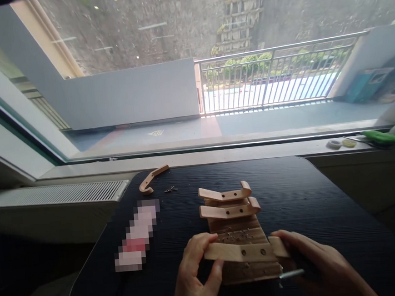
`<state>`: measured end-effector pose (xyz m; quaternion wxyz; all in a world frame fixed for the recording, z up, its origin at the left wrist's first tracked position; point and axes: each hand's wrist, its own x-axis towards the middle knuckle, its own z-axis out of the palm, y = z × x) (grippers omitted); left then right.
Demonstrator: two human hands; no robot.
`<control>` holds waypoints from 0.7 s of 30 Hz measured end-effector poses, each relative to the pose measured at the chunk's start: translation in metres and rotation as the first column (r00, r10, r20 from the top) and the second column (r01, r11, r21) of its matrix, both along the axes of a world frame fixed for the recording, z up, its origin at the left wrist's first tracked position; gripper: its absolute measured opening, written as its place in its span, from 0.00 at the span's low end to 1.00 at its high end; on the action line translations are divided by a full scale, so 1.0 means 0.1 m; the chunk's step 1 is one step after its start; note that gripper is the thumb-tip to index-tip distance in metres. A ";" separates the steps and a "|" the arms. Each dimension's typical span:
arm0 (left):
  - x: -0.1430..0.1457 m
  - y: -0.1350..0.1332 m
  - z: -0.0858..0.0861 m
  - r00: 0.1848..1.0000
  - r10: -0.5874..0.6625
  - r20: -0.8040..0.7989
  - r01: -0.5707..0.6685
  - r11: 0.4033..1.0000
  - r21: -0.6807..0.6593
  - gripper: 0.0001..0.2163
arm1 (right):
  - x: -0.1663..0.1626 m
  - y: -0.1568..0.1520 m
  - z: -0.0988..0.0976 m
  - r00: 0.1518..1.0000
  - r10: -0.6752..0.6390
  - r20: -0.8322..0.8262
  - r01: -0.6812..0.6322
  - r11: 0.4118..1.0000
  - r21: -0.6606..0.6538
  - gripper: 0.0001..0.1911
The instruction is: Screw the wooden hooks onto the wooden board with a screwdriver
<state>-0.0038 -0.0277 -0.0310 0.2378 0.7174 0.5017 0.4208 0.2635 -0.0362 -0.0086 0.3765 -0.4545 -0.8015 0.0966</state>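
A pale wooden hook (231,253) with two dark holes lies across a wooden board (243,272). My left hand (200,271) grips the hook's left end between thumb and fingers. At its other end, my right hand (316,262) pinches the curved tip. A tool with a metal shaft, seemingly a screwdriver (291,274), sticks out from under that hand; its dark handle is mostly hidden in the palm. Two more wooden hooks, a farther one (211,195) and a nearer one (212,212), rest across the board's far part. Small holes and splinters mark the board between them.
On the dark table (178,250) lie another wooden hook (146,184), a few screws (171,189) and a blurred-out pinkish item (139,234). Tape rolls (334,144) and a green-handled tool (384,137) sit on the windowsill (218,156). A radiator cover (57,194) stands left.
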 end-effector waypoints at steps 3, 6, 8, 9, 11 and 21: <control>0.01 0.05 -0.01 0.998 0.059 0.012 -0.058 0.997 -0.045 0.15 | -0.02 0.09 -0.08 0.997 -0.041 -0.065 0.037 0.998 -0.051 0.21; 0.06 0.10 0.00 0.996 0.081 0.036 -0.078 0.993 -0.090 0.14 | 0.01 0.17 -0.12 0.995 -0.081 -0.066 0.073 0.991 -0.111 0.21; 0.11 0.14 0.00 0.995 0.087 0.051 -0.082 0.991 -0.102 0.14 | 0.04 0.21 -0.12 0.993 -0.102 -0.057 0.093 0.985 -0.146 0.21; 0.14 0.16 -0.01 0.995 0.088 0.054 -0.082 0.991 -0.104 0.14 | 0.05 0.23 -0.12 0.993 -0.108 -0.053 0.099 0.983 -0.154 0.21; 0.18 0.19 -0.03 0.995 0.088 0.049 -0.083 0.992 -0.096 0.13 | 0.07 0.26 -0.11 0.991 -0.125 -0.043 0.117 0.980 -0.158 0.21; 0.13 0.10 0.05 0.988 0.111 0.103 -0.121 0.988 0.095 0.18 | 0.08 0.17 -0.29 0.981 -0.187 -0.048 0.174 0.965 -0.194 0.18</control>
